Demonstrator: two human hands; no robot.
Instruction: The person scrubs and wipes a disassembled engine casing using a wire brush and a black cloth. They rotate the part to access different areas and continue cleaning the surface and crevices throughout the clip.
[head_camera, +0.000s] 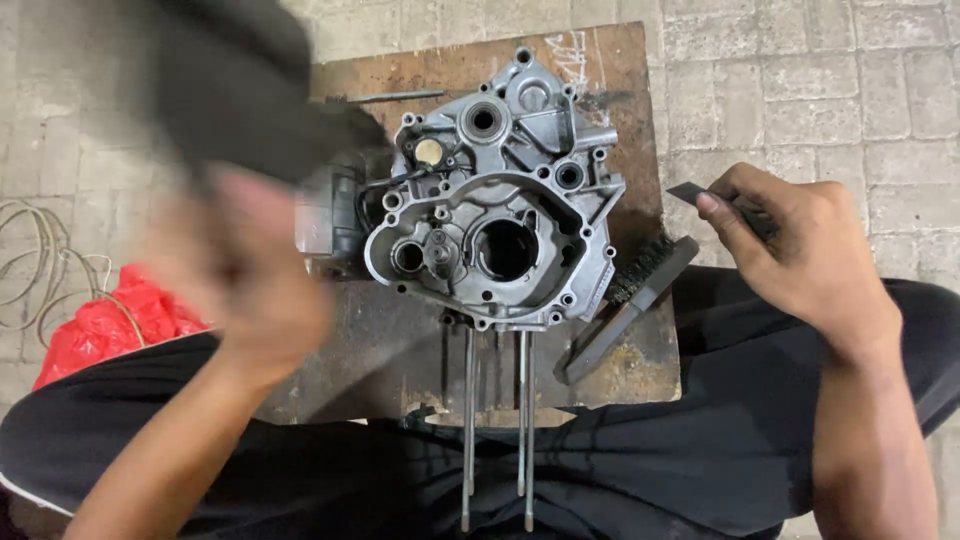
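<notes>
A person sits on a paved floor (800, 80) with a worn wooden board (420, 340) across the lap, seen from above. On the middle of the board lies a grey metal engine casing (495, 190), open side up, with round bores and bolt holes around its rim. Two long thin metal studs (497, 420) run from its near edge past the near edge of the board and over the person's dark trousers.

The right hand (800, 245) hovers off the board's right edge, its fingers pinched closed around a small flat dark blade-like piece (690, 192). Just beside it, on the right side of the board, a wire brush (630, 305) lies at a slant, bristles toward the casing.

The left hand (250, 270) is raised over the board's left side, badly blurred; it seems to grip a dark cloth-like thing (250, 90) that covers the far left corner, but the grasp cannot be told for sure.

A red plastic bag (115, 325) and a loop of pale cord (40, 260) lie on the floor to the left.
</notes>
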